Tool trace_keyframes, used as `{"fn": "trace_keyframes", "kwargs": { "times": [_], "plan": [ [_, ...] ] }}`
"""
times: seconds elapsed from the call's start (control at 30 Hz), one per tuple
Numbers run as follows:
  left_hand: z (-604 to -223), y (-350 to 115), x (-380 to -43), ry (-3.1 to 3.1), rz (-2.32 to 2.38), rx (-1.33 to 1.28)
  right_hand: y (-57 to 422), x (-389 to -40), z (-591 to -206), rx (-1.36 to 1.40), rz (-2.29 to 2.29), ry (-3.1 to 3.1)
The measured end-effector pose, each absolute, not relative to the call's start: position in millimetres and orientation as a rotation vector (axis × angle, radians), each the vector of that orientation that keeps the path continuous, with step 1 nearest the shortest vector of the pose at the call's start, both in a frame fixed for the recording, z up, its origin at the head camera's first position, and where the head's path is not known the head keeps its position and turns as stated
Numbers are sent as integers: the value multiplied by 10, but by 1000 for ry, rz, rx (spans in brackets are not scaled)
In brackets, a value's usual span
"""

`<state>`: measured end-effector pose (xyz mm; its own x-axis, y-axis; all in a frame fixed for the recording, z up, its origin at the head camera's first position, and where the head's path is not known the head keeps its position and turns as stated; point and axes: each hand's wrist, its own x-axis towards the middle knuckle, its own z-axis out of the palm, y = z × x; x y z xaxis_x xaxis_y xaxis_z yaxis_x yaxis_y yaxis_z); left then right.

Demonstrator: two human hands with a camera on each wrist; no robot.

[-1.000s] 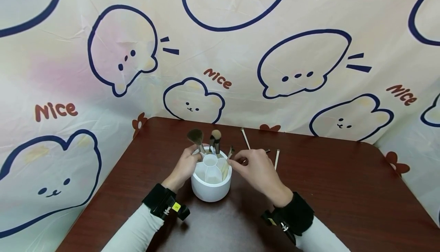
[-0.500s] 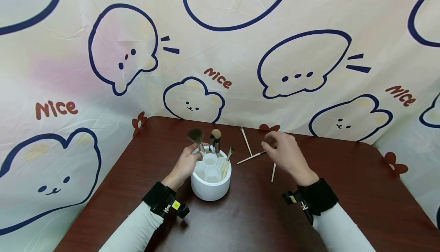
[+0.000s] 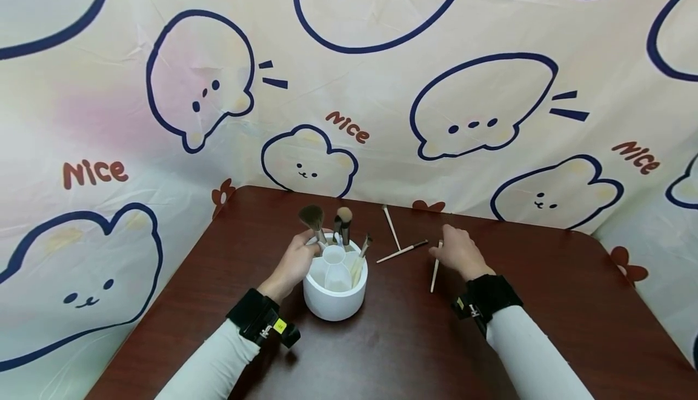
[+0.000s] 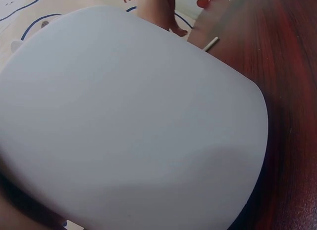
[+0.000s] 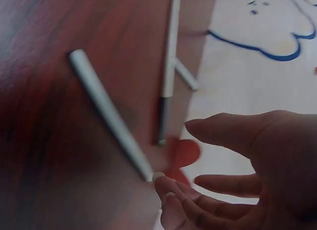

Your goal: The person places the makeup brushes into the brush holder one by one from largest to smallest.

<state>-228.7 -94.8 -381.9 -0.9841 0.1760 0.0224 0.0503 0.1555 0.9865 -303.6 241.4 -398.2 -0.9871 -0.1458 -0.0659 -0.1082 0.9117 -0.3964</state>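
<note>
My left hand (image 3: 291, 266) grips the rim of a round white brush holder (image 3: 334, 304), thumb at its inner side; the holder's wall (image 4: 133, 106) fills most of the left wrist view. Upright in its compartments are a fan-shaped makeup brush (image 3: 311, 217), a rounder brush (image 3: 345, 217) and, leaning right, slimmer brushes (image 3: 362, 259). To the right, my right hand (image 3: 460, 253) hovers at the far end of a thin pale brush (image 3: 435, 276). Seen from the right wrist, thumb and fingers are spread, with fingertips right at the end of this brush (image 5: 111, 116).
Two more slim brushes lie on the dark wood table (image 3: 382, 351): one with a dark tip (image 3: 402, 251), the other (image 3: 391, 227) farther back with its end near the first. A patterned cloth (image 3: 382, 85) hangs behind the table's far edge.
My right hand has left the slim brushes at the holder's right side, moved right across the table and come down at the loose brush. My left hand stays on the holder.
</note>
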Motion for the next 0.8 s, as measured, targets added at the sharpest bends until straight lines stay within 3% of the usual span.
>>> {"fn": "trace_keyframes", "kwargs": {
  "times": [0.4, 0.8],
  "plan": [
    [-3811, -947, -2271, 2307, 1974, 227, 2427, -3106, -4205, -73, -643, 2972],
    [-3806, -948, -2259, 2319, 1975, 221, 2421, -3041, -4150, -26, -691, 2939]
  ]
}}
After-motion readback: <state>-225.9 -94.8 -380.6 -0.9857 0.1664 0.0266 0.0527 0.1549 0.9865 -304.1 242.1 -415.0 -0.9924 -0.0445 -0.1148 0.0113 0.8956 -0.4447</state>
